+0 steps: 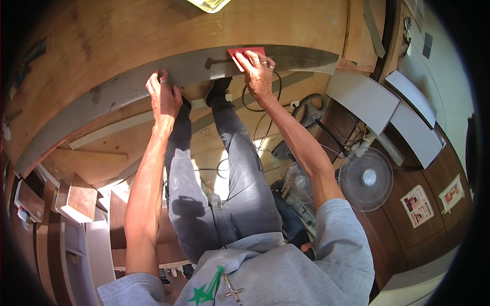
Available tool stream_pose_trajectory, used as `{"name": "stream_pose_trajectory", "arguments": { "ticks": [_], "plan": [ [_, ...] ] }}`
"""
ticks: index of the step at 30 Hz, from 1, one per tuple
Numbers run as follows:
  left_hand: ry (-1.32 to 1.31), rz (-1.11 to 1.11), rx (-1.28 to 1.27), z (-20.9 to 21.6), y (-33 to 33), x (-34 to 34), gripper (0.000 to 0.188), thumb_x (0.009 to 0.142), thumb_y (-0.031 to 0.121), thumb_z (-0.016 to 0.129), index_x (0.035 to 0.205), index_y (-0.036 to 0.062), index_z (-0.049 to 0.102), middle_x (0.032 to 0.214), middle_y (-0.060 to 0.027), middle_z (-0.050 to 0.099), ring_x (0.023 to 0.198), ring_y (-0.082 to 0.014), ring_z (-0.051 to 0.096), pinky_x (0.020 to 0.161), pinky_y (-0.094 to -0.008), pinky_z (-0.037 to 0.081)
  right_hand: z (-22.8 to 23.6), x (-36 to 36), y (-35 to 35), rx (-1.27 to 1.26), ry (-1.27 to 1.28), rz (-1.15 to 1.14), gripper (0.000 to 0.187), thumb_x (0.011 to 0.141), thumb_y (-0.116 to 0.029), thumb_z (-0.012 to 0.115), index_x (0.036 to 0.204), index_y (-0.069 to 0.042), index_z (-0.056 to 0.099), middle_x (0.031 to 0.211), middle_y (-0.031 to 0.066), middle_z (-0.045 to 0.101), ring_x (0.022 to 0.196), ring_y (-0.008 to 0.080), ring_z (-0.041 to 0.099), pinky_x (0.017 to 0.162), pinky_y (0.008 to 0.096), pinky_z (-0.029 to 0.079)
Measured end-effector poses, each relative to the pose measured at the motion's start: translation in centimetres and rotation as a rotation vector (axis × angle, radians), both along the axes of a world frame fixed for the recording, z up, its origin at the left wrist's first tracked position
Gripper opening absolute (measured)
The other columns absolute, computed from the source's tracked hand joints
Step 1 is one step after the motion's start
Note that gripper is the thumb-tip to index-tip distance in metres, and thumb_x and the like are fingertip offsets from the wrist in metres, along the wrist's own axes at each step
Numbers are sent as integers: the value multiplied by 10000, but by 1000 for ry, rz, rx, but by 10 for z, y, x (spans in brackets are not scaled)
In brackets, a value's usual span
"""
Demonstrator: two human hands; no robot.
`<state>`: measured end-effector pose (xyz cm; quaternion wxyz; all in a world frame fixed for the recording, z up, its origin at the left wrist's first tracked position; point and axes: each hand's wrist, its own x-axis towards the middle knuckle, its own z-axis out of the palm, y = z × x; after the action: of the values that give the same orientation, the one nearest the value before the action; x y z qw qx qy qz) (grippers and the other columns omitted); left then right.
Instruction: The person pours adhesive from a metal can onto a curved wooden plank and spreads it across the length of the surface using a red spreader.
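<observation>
The flat red rectangular sheet [233, 52] is held against the long grey strip [186, 65] under the right hand's [259, 79] bent fingers; opposite steadying is seemingly given by the left hand [164, 100] (fingers loosely spread).

I wear a grey short-sleeved shirt [291, 273] with a green star print [204, 292], a silvery cross [233, 292] over it, dark-grey trousers [239, 166], dark shoes [218, 91] and a thin band [264, 62] on my right hand [259, 75].

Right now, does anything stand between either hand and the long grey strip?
At the right hand, yes: a flat red piece lies under its fingers, over the grey strip. Nothing visible stands between the left hand and the strip.
</observation>
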<state>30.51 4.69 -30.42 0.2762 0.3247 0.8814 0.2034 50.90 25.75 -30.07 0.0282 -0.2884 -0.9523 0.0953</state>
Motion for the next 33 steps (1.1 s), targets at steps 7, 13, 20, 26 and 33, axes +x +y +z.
{"name": "stream_pose_trajectory", "arguments": {
  "ticks": [7, 13, 20, 26, 33],
  "plan": [
    [8, 10, 43, 0, -1, 1, 537, 872, 67, 658, 1371, -69, 515, 1460, -243, 389, 1368, -429, 359, 1100, -490, 414, -9, -4, 1, 16, -46, -13, 499, 871, -89, 560, 1330, -266, 641, 1276, 13, 610, 1188, 228, 540, 1009, 447, 349],
    [8, 7, 35, 0, -1, 1, 536, 873, 72, 659, 1372, -71, 525, 1457, -238, 390, 1370, -422, 361, 1101, -486, 415, -9, -8, 1, 14, -55, -16, 509, 863, -83, 561, 1329, -270, 639, 1270, 0, 605, 1191, 226, 532, 1014, 441, 343],
    [-9, 18, 23, 0, 0, 2, 537, 875, 73, 660, 1374, -70, 526, 1449, -236, 392, 1372, -416, 353, 1089, -481, 426, -8, -5, -7, 23, -67, -27, 482, 854, -102, 582, 1298, -275, 651, 1245, -11, 596, 1175, 209, 534, 987, 450, 354],
    [-11, 16, 28, -3, -2, 0, 538, 872, 76, 660, 1373, -69, 528, 1444, -240, 395, 1362, -419, 362, 1081, -479, 431, 1, 17, -24, -74, -52, -21, 454, 875, -97, 574, 1285, -267, 669, 1274, 1, 587, 1175, 212, 546, 976, 474, 353],
    [-18, 8, 47, 0, -1, -2, 538, 869, 81, 659, 1366, -78, 529, 1450, -243, 393, 1359, -425, 364, 1087, -478, 431, 22, 58, -44, -222, -244, 34, 386, 969, -201, 476, 1306, -225, 661, 1289, 35, 601, 1173, 256, 555, 987, 489, 367]
  ]
}}
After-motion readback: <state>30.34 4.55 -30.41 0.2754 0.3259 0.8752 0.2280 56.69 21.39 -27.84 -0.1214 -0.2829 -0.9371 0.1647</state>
